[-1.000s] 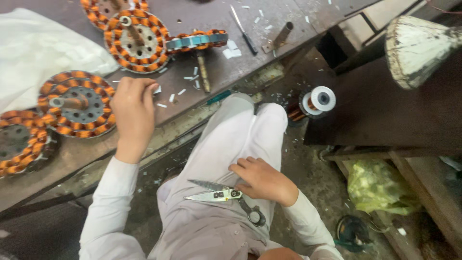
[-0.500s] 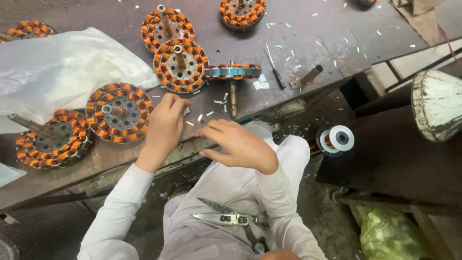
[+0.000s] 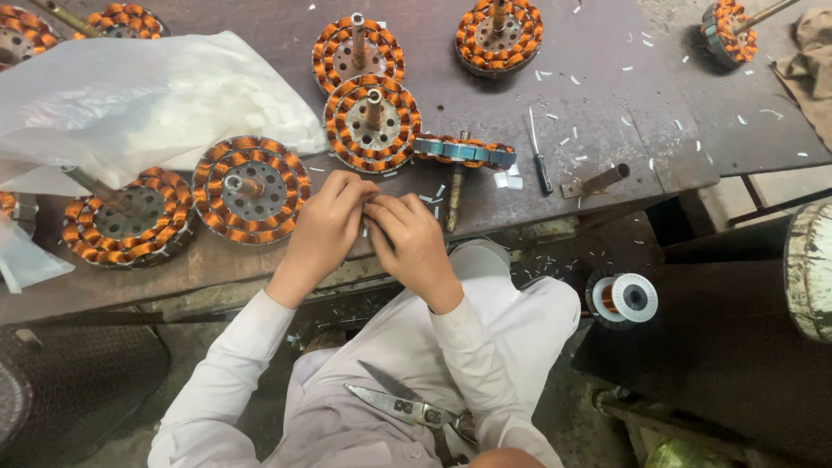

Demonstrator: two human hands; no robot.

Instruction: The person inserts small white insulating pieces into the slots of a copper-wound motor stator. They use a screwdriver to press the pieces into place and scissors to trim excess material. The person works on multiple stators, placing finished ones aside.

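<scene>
My left hand (image 3: 322, 227) and my right hand (image 3: 409, 241) meet fingertip to fingertip at the front edge of the dark worktable (image 3: 607, 104). Their fingers are pinched together on a small pale piece (image 3: 365, 227), mostly hidden between them. Just left of my left hand lies a round stator with orange copper windings (image 3: 251, 187). Another stator (image 3: 373, 123) sits just beyond my hands, and one lying on its side on a shaft (image 3: 464, 150) is to the right. A pair of scissors (image 3: 407, 406) rests in my lap, touched by neither hand.
More wound stators (image 3: 128, 217) (image 3: 357, 50) (image 3: 498, 30) (image 3: 728, 30) stand on the table. A clear plastic bag (image 3: 139, 95) covers the left part. A screwdriver (image 3: 539, 163), a metal bracket (image 3: 598, 180) and white paper scraps lie at right. A wire spool (image 3: 622, 297) sits below the table.
My right hand has left the scissors in my lap and risen to the table edge. There it has met my left hand, which has curled in; the view has tilted up the table.
</scene>
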